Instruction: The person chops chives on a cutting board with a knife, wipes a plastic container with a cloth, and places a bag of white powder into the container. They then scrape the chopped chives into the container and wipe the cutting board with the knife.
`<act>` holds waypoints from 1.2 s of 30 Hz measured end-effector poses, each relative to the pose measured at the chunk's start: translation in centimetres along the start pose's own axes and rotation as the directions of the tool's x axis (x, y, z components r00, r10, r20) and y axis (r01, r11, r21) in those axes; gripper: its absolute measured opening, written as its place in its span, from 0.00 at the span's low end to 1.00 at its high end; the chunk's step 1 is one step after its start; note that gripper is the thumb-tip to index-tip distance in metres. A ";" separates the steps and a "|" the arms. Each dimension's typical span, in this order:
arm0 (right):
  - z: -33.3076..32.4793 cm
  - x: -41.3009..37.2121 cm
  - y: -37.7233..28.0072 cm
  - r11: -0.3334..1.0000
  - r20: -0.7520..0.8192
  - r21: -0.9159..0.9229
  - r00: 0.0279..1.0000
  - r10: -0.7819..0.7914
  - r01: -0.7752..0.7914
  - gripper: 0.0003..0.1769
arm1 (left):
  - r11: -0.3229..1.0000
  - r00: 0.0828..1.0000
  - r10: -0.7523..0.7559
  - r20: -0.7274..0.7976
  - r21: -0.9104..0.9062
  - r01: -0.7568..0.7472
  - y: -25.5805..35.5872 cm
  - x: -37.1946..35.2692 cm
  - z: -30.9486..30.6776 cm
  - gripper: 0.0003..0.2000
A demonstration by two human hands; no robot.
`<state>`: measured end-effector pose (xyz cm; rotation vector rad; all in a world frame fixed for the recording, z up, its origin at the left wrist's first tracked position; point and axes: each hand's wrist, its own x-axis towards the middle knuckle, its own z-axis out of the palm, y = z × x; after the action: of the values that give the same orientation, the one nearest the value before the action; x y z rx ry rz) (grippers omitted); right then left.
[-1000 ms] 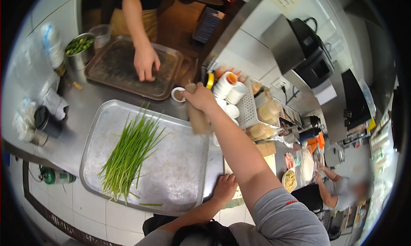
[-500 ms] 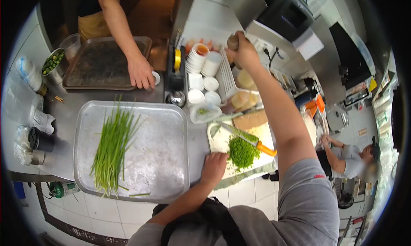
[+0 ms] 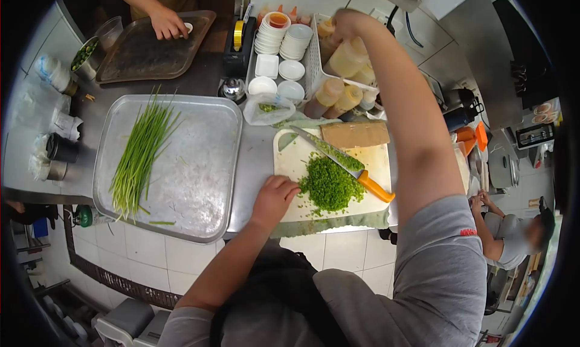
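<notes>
My left hand (image 3: pixel 275 198) rests at the left edge of the white cutting board (image 3: pixel 287 160), fingers close together beside a pile of chopped green herbs (image 3: pixel 332 184). A knife with an orange handle (image 3: pixel 376 187) lies across the board, green bits on its blade. My right hand (image 3: pixel 350 25) reaches up over the sauce bottles (image 3: pixel 347 58) in a white basket (image 3: pixel 315 51); its fingers are bent down and what they hold, if anything, is hidden. Long green stalks (image 3: pixel 138 157) lie on a metal tray (image 3: pixel 196 166).
Across the counter, another person's hand (image 3: pixel 169 24) holds a small white item over a dark tray (image 3: pixel 151 51). Stacked white cups (image 3: pixel 270 36), a plastic bag (image 3: pixel 269 109) and a brown block (image 3: pixel 355 134) stand near the board. A co-worker (image 3: pixel 513 238) is at far right.
My right hand has gone from holding a dark round object up high to the bottle basket. The other person's hand has lifted a small white item. The whole view has shifted.
</notes>
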<state>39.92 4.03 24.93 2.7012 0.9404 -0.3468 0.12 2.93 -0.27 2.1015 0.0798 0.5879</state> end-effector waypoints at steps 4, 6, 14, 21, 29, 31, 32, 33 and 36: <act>4.2 -18.7 -2.0 0.866 -0.615 0.245 0.760 -0.210 0.437 0.15 | 0.998 1.000 -0.016 -0.018 0.055 0.017 0.1 -0.3 -0.1 0.08; 11.0 -26.8 -0.5 0.930 -0.284 0.298 0.950 -0.126 0.213 0.13 | 0.997 1.000 0.006 -0.012 0.083 -0.005 0.5 -0.2 -0.4 0.10; 31.1 -32.1 4.0 0.920 -0.236 0.378 0.972 -0.015 0.106 0.36 | 0.984 0.984 0.088 0.156 0.140 -0.110 0.3 0.3 -2.7 0.13; 24.1 -37.5 0.4 0.829 -0.049 0.555 0.997 -0.052 0.071 0.38 | 0.979 0.933 0.135 0.335 0.097 -0.177 -0.2 1.2 -2.9 0.09; 25.2 -38.4 -8.9 0.538 0.053 0.838 0.996 0.074 -0.085 0.18 | 0.980 0.903 0.154 0.401 0.056 -0.192 0.4 2.0 -3.3 0.15; 26.2 -37.3 -10.5 0.541 0.035 0.838 0.996 0.088 -0.077 0.18 | 0.972 0.894 0.176 0.413 0.069 -0.223 -0.1 2.2 -3.1 0.16; 26.6 -36.9 -11.1 0.544 0.016 0.837 0.996 0.091 -0.063 0.17 | 0.972 0.891 0.177 0.418 0.070 -0.226 -0.3 2.3 -2.9 0.14; 27.0 -36.3 -11.4 0.551 0.022 0.831 0.995 0.096 -0.072 0.17 | 0.971 0.888 0.177 0.424 0.071 -0.228 -0.5 2.4 -2.8 0.13; 27.4 -35.5 -11.9 0.561 -0.025 0.827 0.994 0.111 -0.041 0.16 | 0.955 0.851 0.256 0.458 0.013 -0.295 -0.9 2.7 -3.0 0.10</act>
<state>1.58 -15.91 8.15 3.6211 0.7841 -0.8708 1.34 6.53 1.41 2.2977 -0.4807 0.2456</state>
